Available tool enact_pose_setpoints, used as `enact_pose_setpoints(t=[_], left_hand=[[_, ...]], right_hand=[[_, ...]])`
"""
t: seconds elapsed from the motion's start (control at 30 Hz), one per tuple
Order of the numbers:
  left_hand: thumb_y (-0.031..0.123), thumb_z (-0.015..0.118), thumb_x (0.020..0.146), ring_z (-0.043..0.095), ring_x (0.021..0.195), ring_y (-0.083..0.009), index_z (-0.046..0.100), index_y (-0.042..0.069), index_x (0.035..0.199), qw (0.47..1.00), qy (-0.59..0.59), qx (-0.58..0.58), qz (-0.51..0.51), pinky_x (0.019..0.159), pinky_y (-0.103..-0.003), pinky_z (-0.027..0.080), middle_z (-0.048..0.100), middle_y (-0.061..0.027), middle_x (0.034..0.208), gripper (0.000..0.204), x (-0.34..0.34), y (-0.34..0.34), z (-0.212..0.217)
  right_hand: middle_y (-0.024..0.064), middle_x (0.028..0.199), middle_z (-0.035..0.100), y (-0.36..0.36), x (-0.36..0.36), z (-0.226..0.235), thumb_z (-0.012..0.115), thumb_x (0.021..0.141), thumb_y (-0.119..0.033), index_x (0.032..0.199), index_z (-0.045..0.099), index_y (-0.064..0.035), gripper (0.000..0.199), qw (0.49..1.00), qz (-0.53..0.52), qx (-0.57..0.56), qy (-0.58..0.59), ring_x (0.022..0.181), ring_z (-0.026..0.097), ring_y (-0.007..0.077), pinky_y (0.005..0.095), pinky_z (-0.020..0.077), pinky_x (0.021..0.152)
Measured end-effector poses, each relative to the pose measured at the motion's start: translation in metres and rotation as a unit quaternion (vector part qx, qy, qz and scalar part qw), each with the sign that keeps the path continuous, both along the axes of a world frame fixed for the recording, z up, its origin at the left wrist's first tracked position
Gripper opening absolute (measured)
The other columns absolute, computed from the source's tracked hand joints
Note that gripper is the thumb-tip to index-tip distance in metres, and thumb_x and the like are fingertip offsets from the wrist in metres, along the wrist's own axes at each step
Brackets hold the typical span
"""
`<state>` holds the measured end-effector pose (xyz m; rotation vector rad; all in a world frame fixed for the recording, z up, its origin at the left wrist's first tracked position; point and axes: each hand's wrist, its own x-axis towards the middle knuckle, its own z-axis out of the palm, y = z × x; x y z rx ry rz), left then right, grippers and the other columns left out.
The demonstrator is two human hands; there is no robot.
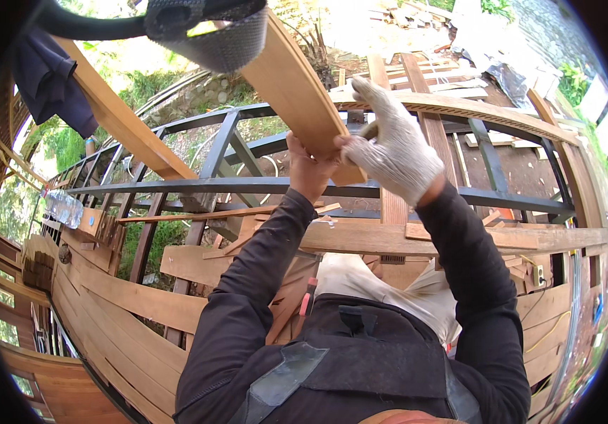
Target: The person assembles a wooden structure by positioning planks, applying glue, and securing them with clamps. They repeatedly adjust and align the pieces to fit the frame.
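Head view: long tan wooden board over black metal frame; bare left hand grips near end, white-gloved right hand, fingers spread. If left slackens, board could slip onto frame.

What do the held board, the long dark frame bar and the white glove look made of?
Board: wood, smooth-faced, perhaps planed; warm tan with faint lengthwise grain.
Frame bar: probably painted metal; even grey-black, straight-edged, no grain showing.
White glove: knitted fabric, perhaps cotton; matte, soft wrinkles.
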<state>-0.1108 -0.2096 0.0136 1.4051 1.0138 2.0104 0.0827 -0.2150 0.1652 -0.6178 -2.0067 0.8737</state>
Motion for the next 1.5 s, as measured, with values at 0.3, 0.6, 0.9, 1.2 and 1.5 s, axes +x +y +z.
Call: enact_pose_setpoints(t=[0.3,0.6,0.9,1.2,1.5], left_hand=[[0.010,0.073,0.093,0.066,0.113,-0.0283,0.048,0.010,0.149,0.885,0.442,0.034,0.141,0.096,-0.040,0.055,0.063,-0.0146,0.128,0.061,-0.052,0.004,-0.013],[0.031,0.051,0.111,0.073,0.101,-0.0149,0.063,-0.004,0.128,0.840,-0.200,-0.357,-0.356,0.088,-0.028,0.059,0.074,-0.0113,0.116,0.041,-0.078,-0.027,0.037],[0.018,0.059,0.107,0.075,0.100,-0.0202,0.059,-0.006,0.132,0.863,-0.226,-0.354,-0.280,0.086,-0.034,0.063,0.072,-0.0142,0.118,0.034,-0.082,-0.015,0.002],[0.011,0.059,0.105,0.073,0.095,-0.0173,0.059,-0.006,0.131,0.887,-0.160,-0.367,-0.229,0.084,-0.032,0.061,0.073,-0.0114,0.114,0.031,-0.118,0.014,-0.028],[0.013,0.060,0.105,0.071,0.097,-0.0168,0.060,-0.006,0.130,0.882,-0.115,-0.405,-0.212,0.085,-0.031,0.057,0.072,-0.0097,0.116,0.032,-0.140,0.035,-0.055]], right_hand=[[0.0153,0.114,0.068,0.023,-0.021,-0.018,0.077,0.082,-0.011,0.123,0.063,-0.0086,0.044,0.986,0.060,0.157,-0.014,0.108,0.067,0.0372,0.0436,0.0551,0.094],[0.0100,0.115,0.067,0.033,-0.016,-0.071,0.073,0.082,-0.004,0.116,0.066,-0.0116,0.036,0.951,0.058,0.301,-0.032,0.099,0.071,0.0338,0.0404,0.0601,0.083],[0.0177,0.127,0.066,0.014,0.023,-0.089,0.070,0.086,-0.007,0.134,0.061,-0.0068,0.049,0.987,-0.047,0.147,-0.046,0.109,0.068,0.0369,0.0417,0.0568,0.094],[0.0158,0.113,0.071,-0.028,0.115,-0.143,0.075,0.086,-0.023,0.125,0.067,-0.0061,0.043,0.945,-0.234,0.139,-0.180,0.103,0.069,0.0348,0.0433,0.0545,0.091],[0.0170,0.104,0.073,-0.028,0.118,-0.155,0.079,0.086,-0.028,0.122,0.069,-0.0030,0.045,0.943,-0.239,0.107,-0.207,0.095,0.071,0.0360,0.0438,0.0563,0.085]])
